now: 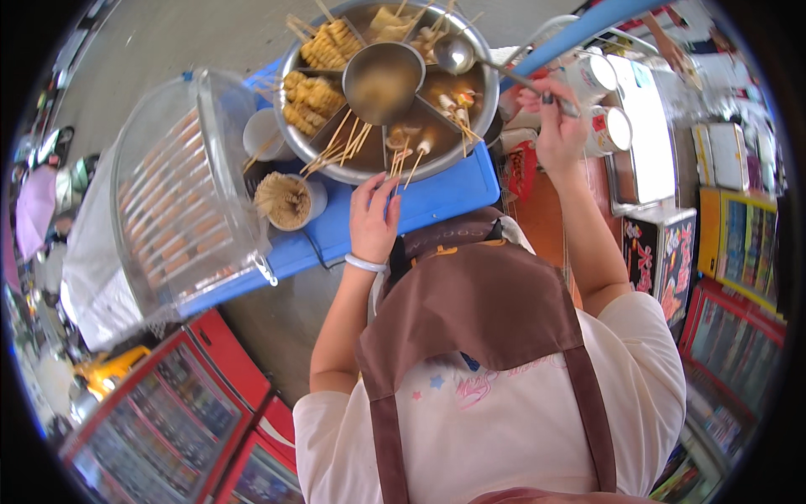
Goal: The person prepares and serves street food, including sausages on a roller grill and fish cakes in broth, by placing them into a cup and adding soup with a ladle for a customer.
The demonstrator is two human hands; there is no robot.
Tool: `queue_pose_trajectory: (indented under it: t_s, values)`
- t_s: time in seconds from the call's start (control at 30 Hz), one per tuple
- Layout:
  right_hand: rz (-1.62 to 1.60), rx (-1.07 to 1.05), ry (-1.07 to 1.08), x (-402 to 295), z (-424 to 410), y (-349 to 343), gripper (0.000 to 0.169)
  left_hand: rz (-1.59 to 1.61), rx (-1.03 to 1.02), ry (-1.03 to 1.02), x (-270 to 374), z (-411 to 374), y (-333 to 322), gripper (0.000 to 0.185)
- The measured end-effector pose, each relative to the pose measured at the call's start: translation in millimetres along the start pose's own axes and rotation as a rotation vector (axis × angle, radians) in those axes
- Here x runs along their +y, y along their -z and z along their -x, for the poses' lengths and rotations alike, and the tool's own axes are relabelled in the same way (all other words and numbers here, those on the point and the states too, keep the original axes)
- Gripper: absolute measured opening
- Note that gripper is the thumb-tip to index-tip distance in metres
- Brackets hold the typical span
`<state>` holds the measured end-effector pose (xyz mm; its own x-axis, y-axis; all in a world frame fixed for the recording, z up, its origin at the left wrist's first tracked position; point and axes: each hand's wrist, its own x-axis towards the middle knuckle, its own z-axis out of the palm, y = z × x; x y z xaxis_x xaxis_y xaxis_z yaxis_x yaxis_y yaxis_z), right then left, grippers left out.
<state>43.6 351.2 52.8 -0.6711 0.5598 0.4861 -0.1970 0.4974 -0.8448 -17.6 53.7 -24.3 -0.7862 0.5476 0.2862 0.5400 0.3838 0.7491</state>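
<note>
My right hand (562, 129) is closed round the handle of a metal ladle (454, 55), whose bowl hangs over the far right of a round divided metal pot (286, 135). At the pot's near rim, my left hand (375, 211) touches or nearly touches bamboo skewers (399, 165) standing in the broth; whether its fingers grip one I cannot tell. Skewered corn pieces (313, 101) fill the left compartments, and folded skewered food (389, 24) lies in a far one. The round centre well (383, 85) holds cloudy broth. More skewers (340, 148) lean on the near left rim.
The pot stands on a blue table (434, 201). Left of my left hand are a tub of bamboo sticks (286, 200), a white container (264, 135) and a clear-covered case of sausages (179, 195). Paper cups (607, 130) stand at right, below a blue pole (579, 34). People are at the far right.
</note>
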Motion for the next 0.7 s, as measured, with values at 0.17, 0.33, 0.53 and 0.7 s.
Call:
queue_pose_trajectory:
  t_s: [0.17,0.33,0.53,0.7]
  values:
    - [-0.078,0.138,-0.179,-2.5,33.1,-8.3,0.009,-0.09,-0.085,-0.182,-10.6,-16.1,-5.1,0.026]
    - [-0.06,0.124,-0.251,11.6,27.9,-24.0,0.012,-0.069,-0.188,-0.212,2.1,-16.7,-12.3,0.027]
    - [0.042,-0.007,-0.242,26.8,16.6,-30.9,0.017,-0.03,-0.108,-0.158,21.8,-10.0,-27.1,0.021]
    - [-0.137,-0.051,-0.382,36.6,17.5,-30.3,0.015,-0.044,0.137,-0.066,31.2,-8.8,-38.5,0.018]
